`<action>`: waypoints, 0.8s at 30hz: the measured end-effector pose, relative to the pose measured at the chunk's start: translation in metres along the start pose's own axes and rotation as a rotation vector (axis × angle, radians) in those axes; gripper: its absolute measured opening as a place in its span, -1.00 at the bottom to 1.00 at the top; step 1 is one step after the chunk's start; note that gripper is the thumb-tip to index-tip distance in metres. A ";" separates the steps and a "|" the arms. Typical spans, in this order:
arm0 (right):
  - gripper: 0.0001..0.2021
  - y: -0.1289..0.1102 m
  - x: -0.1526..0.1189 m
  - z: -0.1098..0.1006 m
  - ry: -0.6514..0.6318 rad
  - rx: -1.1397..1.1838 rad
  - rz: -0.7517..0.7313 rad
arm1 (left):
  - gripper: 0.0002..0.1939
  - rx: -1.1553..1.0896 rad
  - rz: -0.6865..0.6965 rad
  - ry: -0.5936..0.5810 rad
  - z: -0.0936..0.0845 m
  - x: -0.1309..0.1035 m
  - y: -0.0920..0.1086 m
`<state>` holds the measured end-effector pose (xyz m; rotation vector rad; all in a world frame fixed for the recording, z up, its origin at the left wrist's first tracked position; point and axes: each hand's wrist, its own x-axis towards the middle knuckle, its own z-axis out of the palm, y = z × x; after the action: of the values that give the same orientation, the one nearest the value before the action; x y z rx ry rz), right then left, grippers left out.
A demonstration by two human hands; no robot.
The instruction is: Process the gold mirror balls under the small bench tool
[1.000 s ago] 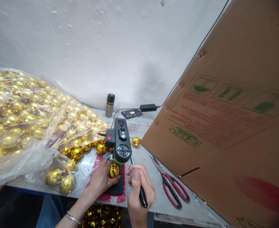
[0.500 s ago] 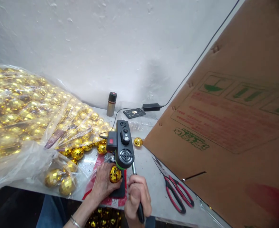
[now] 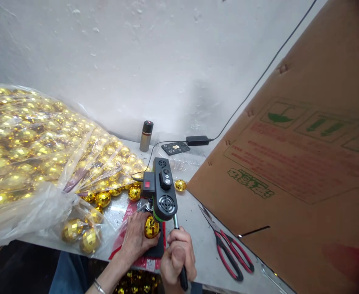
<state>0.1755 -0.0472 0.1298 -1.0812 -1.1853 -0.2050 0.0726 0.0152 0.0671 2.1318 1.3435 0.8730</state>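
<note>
My left hand [image 3: 136, 234] is closed round a gold mirrored ball [image 3: 151, 227], holding it under the front end of a black machine [image 3: 165, 190] with round grilles on top. Fingers of my right hand [image 3: 178, 255] wrap round the lever handle [image 3: 183, 277] on the machine's right side. Beneath the ball lies the machine's dark base [image 3: 156, 248], on a red plastic sheet [image 3: 118, 245]. The top of the ball is close under the machine head; whether they touch is hard to tell.
A clear bag of gold balls [image 3: 45, 139] fills the left. Behind stand a brown bottle [image 3: 146, 136], a black phone-like slab [image 3: 176, 148] and an adapter [image 3: 197, 141]. Scissors [image 3: 228, 245] lie right, beside a large cardboard box [image 3: 289, 163]. One loose ball [image 3: 180, 185] sits behind.
The whole view has shifted slightly, so everything appears a little lower and further right. Both hands keep the same holds on the ball and the lever.
</note>
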 end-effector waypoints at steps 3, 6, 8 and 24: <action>-0.64 -0.001 0.001 0.002 0.022 -0.004 -0.009 | -0.62 0.014 0.006 0.008 0.002 0.000 -0.002; -0.64 -0.003 0.003 0.004 0.029 0.001 0.001 | -0.62 0.015 0.000 -0.004 0.002 0.000 -0.002; -0.64 -0.004 0.004 0.004 0.030 0.012 0.008 | -0.63 0.013 -0.005 -0.009 0.001 0.000 -0.001; -0.61 0.027 -0.020 0.000 -0.040 -0.076 -0.181 | -0.66 0.030 -0.040 -0.009 0.003 0.000 -0.001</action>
<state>0.1843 -0.0413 0.0984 -1.0479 -1.3209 -0.3723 0.0741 0.0151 0.0641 2.1212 1.3980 0.8313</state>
